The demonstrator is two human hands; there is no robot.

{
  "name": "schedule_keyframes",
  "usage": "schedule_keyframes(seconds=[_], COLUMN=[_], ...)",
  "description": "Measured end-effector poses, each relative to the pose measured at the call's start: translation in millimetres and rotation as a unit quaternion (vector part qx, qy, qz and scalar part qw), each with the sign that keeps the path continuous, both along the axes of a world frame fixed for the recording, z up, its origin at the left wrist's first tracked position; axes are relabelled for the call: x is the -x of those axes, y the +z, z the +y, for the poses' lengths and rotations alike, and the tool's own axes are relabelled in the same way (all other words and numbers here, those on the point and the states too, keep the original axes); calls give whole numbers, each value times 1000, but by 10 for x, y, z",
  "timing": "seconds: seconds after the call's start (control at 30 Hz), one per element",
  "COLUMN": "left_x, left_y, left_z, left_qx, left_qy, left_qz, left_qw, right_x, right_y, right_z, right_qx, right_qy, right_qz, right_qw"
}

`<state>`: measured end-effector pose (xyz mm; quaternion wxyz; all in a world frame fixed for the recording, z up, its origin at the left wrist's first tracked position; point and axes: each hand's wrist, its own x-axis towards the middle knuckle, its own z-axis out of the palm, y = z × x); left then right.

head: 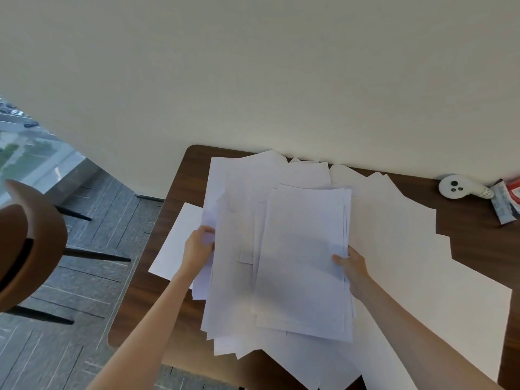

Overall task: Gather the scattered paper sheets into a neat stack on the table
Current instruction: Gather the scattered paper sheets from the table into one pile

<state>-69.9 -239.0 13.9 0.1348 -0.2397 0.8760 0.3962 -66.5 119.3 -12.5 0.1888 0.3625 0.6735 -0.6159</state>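
Observation:
White paper sheets cover most of the dark wooden table (174, 192). A roughly squared stack (304, 260) lies on top in the middle. My right hand (353, 273) grips the stack's right edge, thumb on top. A looser bunch of sheets (233, 249) sits to the left, partly under the stack, and my left hand (198, 246) pinches its left edge. More sheets (408, 249) fan out unevenly to the right and back. A single sheet (176, 243) pokes out at the left, close to the table's edge.
A white round device (454, 186) and a small packet (505, 206) lie at the table's back right corner. A brown chair (25, 243) stands on the grey floor to the left. A pale wall runs right behind the table.

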Motion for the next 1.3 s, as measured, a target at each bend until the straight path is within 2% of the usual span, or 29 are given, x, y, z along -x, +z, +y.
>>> schedule_keyframes(seconds=[0.1, 0.13, 0.2, 0.23, 0.27, 0.3, 0.33, 0.4, 0.43, 0.47, 0.57, 0.7, 0.83, 0.97, 1.3], left_x=[-34, -51, -89, -110, -131, -134, -120, -98, -89, -85, -95, -148, -162, -103, -15], left_y=[30, 17, -21, -8, -41, -36, 11, 41, 55, 68, 28, 135, 280, 410, 824], left_z=[97, 125, 158, 192, 206, 221, 243, 273, 278, 268, 285, 314, 314, 169, -83], left_qx=[-51, -42, 66, 113, 128, 96, 11, -186, -223, -197, -68, 14, 34, 3, 27], left_qy=[49, 51, 5, -18, -29, -24, 11, 107, 121, 101, 68, 35, 26, 76, 55], left_qz=[-52, -55, -22, 26, 62, 68, 34, -97, -146, -164, -91, 8, 76, 137, 189], left_qw=[996, 996, 998, 993, 989, 993, 999, 972, 956, 961, 991, 999, 996, 988, 980], right_x=[-9, -11, -12, -8, -6, -7, -13, -24, -28, -35, -60, -75, -69, -66, -81], right_y=[-2, -5, -1, -17, -34, -47, -60, -75, -77, -84, -78, -116, -137, -144, -34], right_z=[-16, -16, -18, -13, -9, -10, -11, -3, -4, -2, 20, 3, -3, -2, -60], right_qx=[0, -1, 2, 2, 2, 0, -4, -7, -10, -12, -20, -28, -28, -35, -57], right_qy=[-3, -5, -12, -14, -12, -9, -4, 2, 4, 6, 12, 9, 11, 13, 43], right_qz=[0, 0, 2, 2, 0, -2, -5, -5, -5, -7, -5, -5, -11, -13, -23], right_qw=[1000, 1000, 1000, 1000, 1000, 1000, 1000, 1000, 1000, 1000, 1000, 1000, 999, 999, 997])
